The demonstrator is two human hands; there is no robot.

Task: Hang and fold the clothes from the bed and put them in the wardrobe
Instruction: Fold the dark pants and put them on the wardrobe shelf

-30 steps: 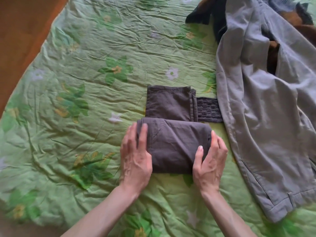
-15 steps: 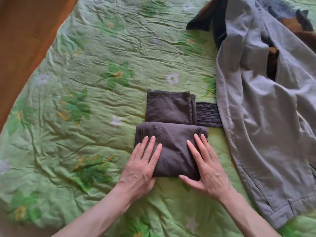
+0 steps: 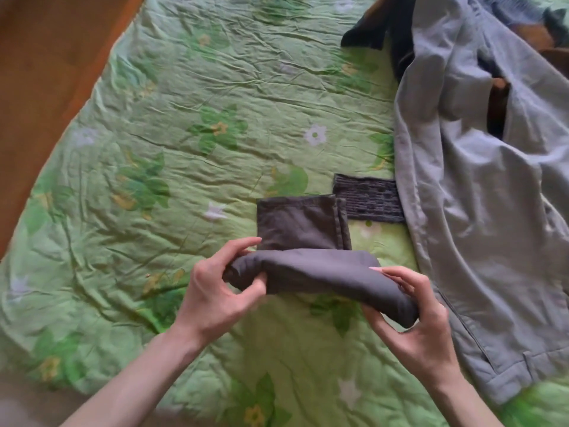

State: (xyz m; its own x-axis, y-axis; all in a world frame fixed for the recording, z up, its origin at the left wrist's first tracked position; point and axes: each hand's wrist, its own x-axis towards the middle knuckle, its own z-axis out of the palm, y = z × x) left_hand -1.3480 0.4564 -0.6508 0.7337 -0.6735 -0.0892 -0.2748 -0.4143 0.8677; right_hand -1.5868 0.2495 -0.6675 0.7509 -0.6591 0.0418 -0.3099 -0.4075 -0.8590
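A folded dark brown garment (image 3: 320, 272) is lifted at its near end above the green floral bedspread (image 3: 172, 124). My left hand (image 3: 215, 291) pinches its left end between thumb and fingers. My right hand (image 3: 412, 318) grips its right end from below. The garment's far flap (image 3: 298, 221) hangs down toward the bed. A small dark knitted piece (image 3: 369, 198) lies flat just behind it.
A large grey jacket (image 3: 480, 211) is spread over the right side of the bed, covering dark and brown clothes (image 3: 397, 35) at the top right. Wooden floor (image 3: 40, 72) runs along the bed's left edge.
Both hands went from pressing flat on the folded garment to gripping its ends and lifting it off the bedspread. The knitted piece stays on the bed.
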